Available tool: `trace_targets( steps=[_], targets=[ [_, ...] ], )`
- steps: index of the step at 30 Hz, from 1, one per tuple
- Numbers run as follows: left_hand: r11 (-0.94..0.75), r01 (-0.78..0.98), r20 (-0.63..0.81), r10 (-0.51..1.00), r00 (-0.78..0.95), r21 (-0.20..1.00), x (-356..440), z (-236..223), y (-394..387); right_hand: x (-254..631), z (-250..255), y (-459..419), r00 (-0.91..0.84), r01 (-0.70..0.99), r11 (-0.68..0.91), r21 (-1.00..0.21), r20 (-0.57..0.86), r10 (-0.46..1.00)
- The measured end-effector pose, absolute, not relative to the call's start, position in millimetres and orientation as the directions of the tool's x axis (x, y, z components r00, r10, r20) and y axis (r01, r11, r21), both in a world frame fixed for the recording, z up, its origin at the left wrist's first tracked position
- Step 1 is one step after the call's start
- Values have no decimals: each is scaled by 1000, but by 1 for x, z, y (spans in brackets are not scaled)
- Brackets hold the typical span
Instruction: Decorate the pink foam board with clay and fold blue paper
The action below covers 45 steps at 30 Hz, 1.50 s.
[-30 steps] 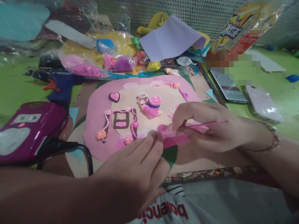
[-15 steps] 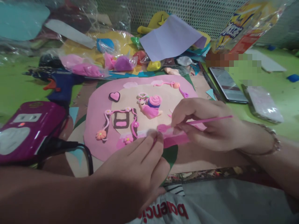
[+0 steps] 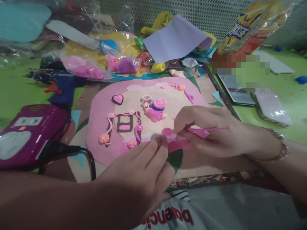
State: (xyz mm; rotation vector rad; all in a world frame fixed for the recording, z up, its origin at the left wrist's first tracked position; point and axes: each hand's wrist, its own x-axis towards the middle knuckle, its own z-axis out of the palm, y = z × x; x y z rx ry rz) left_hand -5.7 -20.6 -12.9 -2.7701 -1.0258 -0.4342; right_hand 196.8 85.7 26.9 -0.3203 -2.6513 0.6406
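My right hand (image 3: pixel 211 131) grips a thin pink modelling tool (image 3: pixel 216 129) in a pen-like hold. The tool's rounded, spoon-like end (image 3: pixel 167 131) lies over the lower edge of a pink and cream craft sheet (image 3: pixel 99 124). My left hand (image 3: pixel 141 169) rests at that edge with thumb and fingertips pinched close to the tool's end; what they hold, if anything, is hidden. Just beyond my hands sits a clay snail (image 3: pixel 154 111) with a pink spiral shell. Left of it are a pink clay heart (image 3: pixel 117 99), a dark window frame (image 3: pixel 124 123) and clay flowers (image 3: pixel 104 138).
A blue glue gun (image 3: pixel 62 84) and a magenta power box (image 3: pixel 35 134) with a plugged-in black cable lie left. Bagged clay (image 3: pixel 90 72) and a lilac sheet (image 3: pixel 176 38) are behind. Right are a phone (image 3: pixel 236 89), a second pale phone-like object (image 3: pixel 273 107) and a snack bag (image 3: pixel 249 28).
My right hand lifts slightly and lowers again, and the tool's handle tilts up, then back down over the sheet. My left hand stays almost still.
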Motion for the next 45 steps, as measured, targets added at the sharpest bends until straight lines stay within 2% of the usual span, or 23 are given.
trace_targets(
  steps=[15, 26, 35, 45],
  targets=[
    [-764, 645, 305, 606, 734, -35, -7, -11, -21, 200, 31, 83, -916, 151, 859, -489, 257, 307],
    [-752, 658, 302, 621, 723, -31, -6, -11, -22, 202, 28, 80, -925, 187, 877, -443, 222, 309],
    [-761, 648, 303, 609, 733, -35, -7, -11, -23, 200, 30, 82, -866, 162, 901, -401, 381, 325],
    [-769, 639, 305, 601, 739, -32, -8, -11, -20, 201, 29, 74, -920, 176, 903, -391, 260, 292]
  ],
)
